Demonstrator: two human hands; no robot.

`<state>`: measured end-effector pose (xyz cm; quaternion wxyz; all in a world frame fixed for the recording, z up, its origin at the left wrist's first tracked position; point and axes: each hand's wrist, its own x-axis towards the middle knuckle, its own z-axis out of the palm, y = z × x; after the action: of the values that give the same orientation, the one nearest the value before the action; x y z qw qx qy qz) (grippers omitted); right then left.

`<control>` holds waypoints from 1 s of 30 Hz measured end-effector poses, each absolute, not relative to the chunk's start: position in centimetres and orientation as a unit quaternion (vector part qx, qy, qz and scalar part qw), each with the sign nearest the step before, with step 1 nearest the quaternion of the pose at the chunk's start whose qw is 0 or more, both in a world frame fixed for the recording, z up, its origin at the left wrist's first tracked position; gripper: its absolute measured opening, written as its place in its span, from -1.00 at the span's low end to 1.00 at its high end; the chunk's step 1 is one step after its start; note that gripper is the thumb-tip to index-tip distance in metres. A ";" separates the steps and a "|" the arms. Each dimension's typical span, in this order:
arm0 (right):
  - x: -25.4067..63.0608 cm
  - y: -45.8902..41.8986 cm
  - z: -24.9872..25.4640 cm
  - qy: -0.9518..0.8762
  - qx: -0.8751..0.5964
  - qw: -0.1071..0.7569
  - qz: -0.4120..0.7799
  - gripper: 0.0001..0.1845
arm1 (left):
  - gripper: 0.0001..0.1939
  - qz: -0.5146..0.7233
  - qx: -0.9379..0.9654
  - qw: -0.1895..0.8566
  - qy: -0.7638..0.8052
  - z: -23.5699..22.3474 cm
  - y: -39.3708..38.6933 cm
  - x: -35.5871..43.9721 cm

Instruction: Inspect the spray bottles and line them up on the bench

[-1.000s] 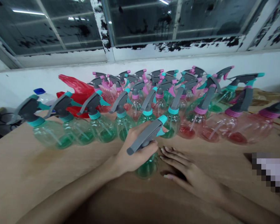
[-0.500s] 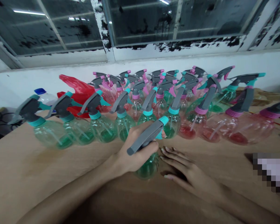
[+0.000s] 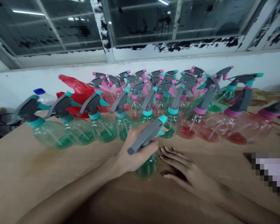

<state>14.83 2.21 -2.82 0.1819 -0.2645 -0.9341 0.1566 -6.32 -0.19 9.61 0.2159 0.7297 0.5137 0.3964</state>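
Green spray bottle (image 3: 146,171), on table (image 3: 37,177) in front of row of spray bottles (image 3: 104,130), gripped beneath grey spray head (image 3: 146,137) by curled left hand (image 3: 132,160), right hand (image 3: 185,166) beside it, fingers extended, apparently empty; no visible shift over last second, suggesting a pause in handling.

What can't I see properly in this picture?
All in the head view:
- The held spray bottle's neck: the left hand covers it.
- The right hand's palm: it's hidden under the back of the hand.
- Lower parts of many back bottles: the front bottles block them.
- The far-right pink-collared bottle's sprayer: the right edge cuts it off.
- The pale thing: big blurry squares cover it.
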 end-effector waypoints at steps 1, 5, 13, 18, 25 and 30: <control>14.8 2.2 -2.8 -0.934 -0.264 0.185 0.157 -0.42 | -0.71 0.403 0.728 0.217 0.511 9.6 -0.2 -6.3; 14.8 2.2 -2.8 -0.930 -0.264 0.196 0.161 -0.42 | -0.68 0.409 0.725 0.234 0.503 9.4 -0.2 -6.2; 14.8 2.0 -2.6 -0.932 -0.271 0.184 0.155 -0.42 | -0.65 0.405 0.730 0.235 0.498 9.3 -0.2 -6.3; 14.7 2.1 -2.4 -0.930 -0.264 0.196 0.161 -0.42 | -0.65 0.401 0.727 0.240 0.504 9.3 -0.2 -6.3; 14.7 2.1 -2.5 -0.933 -0.264 0.191 0.151 -0.41 | -0.64 0.409 0.731 0.219 0.501 9.0 -0.1 -6.3; 14.7 2.1 -2.6 -0.935 -0.270 0.179 0.143 -0.41 | -0.66 0.411 0.730 0.235 0.493 8.9 0.0 -6.4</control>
<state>14.75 2.07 -2.64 0.1791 -0.2699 -0.9352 0.1430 -6.44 -0.02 8.92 0.2347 0.7303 0.4927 0.4109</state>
